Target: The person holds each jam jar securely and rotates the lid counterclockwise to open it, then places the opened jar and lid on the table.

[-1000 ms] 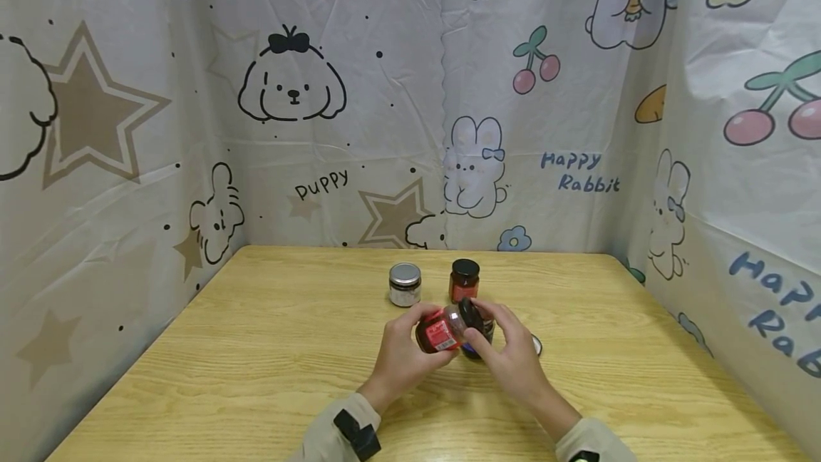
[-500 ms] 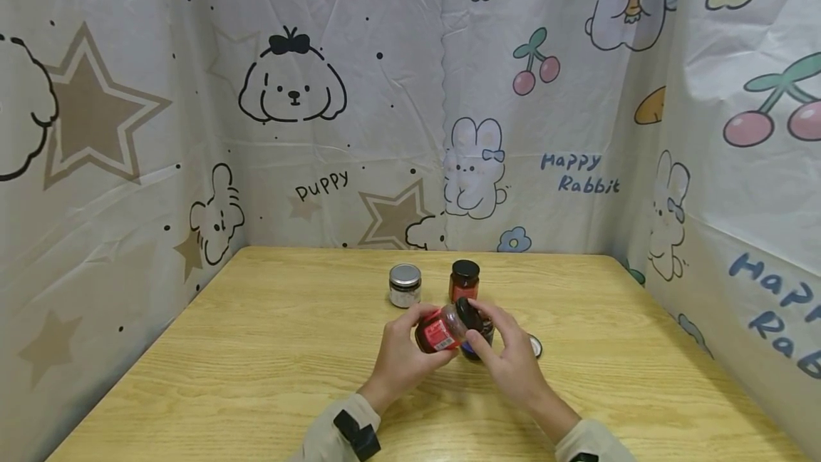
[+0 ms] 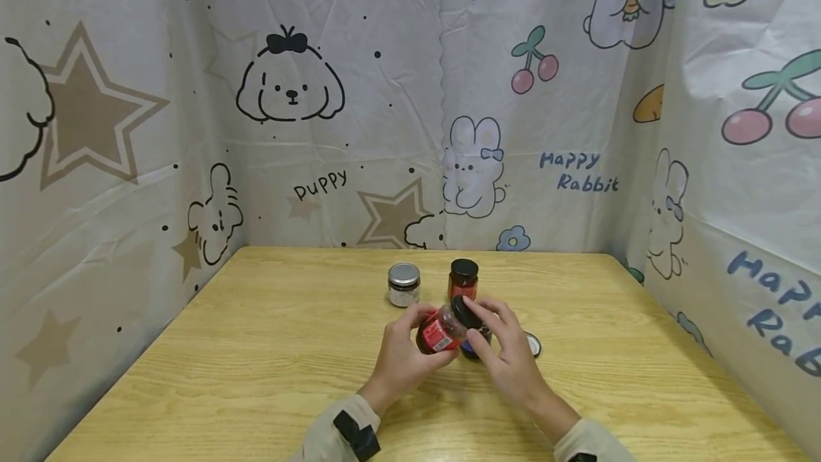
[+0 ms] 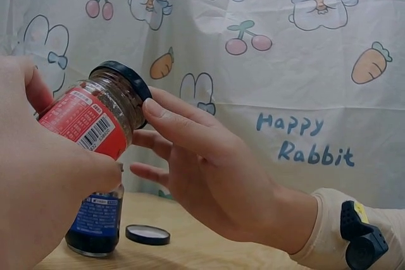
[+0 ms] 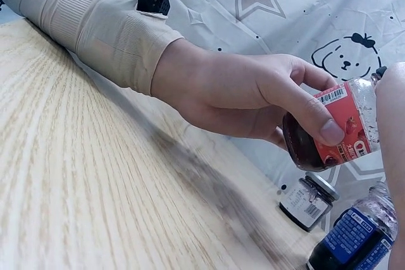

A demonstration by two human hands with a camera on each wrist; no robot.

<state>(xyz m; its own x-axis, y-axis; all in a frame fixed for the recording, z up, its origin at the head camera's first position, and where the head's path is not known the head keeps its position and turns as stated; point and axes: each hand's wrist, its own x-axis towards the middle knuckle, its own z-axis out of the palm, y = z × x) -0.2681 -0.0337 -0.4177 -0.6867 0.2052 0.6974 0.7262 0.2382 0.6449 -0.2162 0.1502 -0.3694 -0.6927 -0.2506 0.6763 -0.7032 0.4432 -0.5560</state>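
While I watch the feeds from my station, the left hand (image 3: 400, 358) holds a red jar (image 3: 438, 334), fingers and thumb around its body, jar tilted. At its upper end, the right hand (image 3: 511, 358) pinches the black lid (image 3: 463, 311) between thumb and fingers. Just below and beyond this grip stands a blue-labelled jar (image 4: 96, 222), a loose lid (image 4: 148, 234) lying beside it. Farther past both hands I log a silver-topped jar (image 3: 404, 287) and a black-topped jar (image 3: 464, 280).

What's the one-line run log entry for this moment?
left hand: holds red-labelled jar, tilted | right hand: touches its black lid | blue-labelled jar: upright on table | loose lid: beside that jar
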